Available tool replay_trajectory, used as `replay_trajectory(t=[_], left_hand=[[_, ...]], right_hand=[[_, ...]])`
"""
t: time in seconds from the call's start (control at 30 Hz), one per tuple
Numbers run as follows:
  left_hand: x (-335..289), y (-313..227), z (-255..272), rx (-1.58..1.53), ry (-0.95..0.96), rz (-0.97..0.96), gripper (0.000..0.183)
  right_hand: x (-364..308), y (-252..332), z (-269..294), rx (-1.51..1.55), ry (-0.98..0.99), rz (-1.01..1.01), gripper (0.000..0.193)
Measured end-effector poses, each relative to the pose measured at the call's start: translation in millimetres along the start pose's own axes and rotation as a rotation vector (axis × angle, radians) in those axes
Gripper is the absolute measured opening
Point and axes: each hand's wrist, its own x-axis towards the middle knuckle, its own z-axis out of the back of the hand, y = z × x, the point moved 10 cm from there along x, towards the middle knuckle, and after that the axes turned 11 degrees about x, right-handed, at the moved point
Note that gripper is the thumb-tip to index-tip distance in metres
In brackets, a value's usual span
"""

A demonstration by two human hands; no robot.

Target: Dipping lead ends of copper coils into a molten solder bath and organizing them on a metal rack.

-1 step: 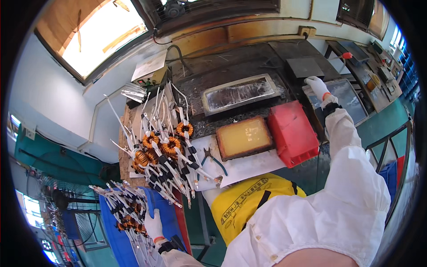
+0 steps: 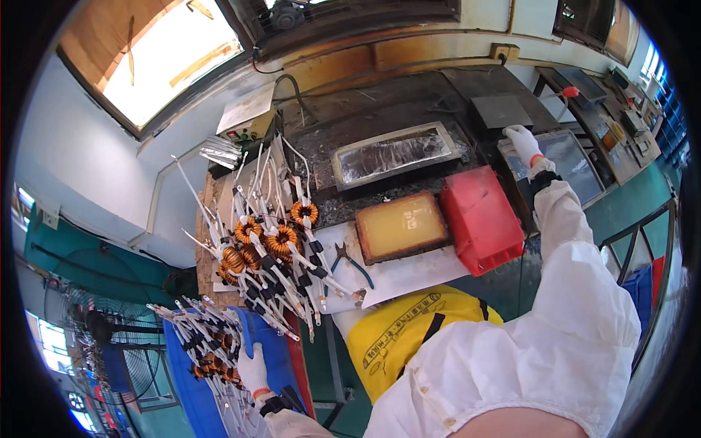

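Note:
My left hand (image 2: 253, 371), in a white glove, is at the lower left beside a bundle of copper coils with white leads (image 2: 213, 358) over a blue bin (image 2: 274, 343). Its thumb and fingers are apart. My right hand (image 2: 523, 144), also gloved, reaches far right to the near edge of a dark metal box (image 2: 501, 112). Its fingers are bent together there, and anything inside them is hidden. On the bench at left lies a big heap of copper-wound ring coils (image 2: 282, 239) with white sleeved leads. Green-handled pliers (image 2: 353, 266) lie beside them.
A rectangular solder pot (image 2: 394, 152) with a shiny surface stands mid-bench. Nearer are a tray of yellowish material (image 2: 401, 227) and a red plastic bin (image 2: 482, 220). A glass-like panel (image 2: 573, 164) lies by my right wrist. A control box (image 2: 248, 125) stands at back left; a fan (image 2: 109, 328) is at far left.
My right hand has shifted very slightly to the right. Nothing else has visibly moved.

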Motion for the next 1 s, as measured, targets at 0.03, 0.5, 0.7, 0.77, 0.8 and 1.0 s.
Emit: replay_trajectory(t=[0.03,0.5,0.7,0.77,0.8,1.0], left_hand=[[0.5,-3.5,-0.7,-0.013,0.015,-0.005,0.045],[-0.4,-1.4,0.8,-0.003,-0.002,0.009,0.045],[-1.2,0.0,0.7,0.042,0.001,0.023,0.045],[-0.6,-0.8,1.2,0.005,-0.012,0.005,0.045],[-1.5,-2.6,2.0,0.005,-0.008,0.004,0.045],[1.0,0.3,-0.6,0.035,0.004,0.029,0.045]], right_hand=[[3.5,6.8,8.9,0.064,-0.067,0.093,0.027],[16.6,52.7,-66.0,0.028,0.263,0.049,0.026],[26.2,68.6,-54.3,-0.147,0.123,0.114,0.025],[25.9,64.4,-59.8,-0.109,0.143,0.1,0.025],[25.2,60.1,-61.1,-0.071,0.16,0.084,0.024],[29.2,68.1,-36.5,-0.066,0.091,0.17,0.026]])
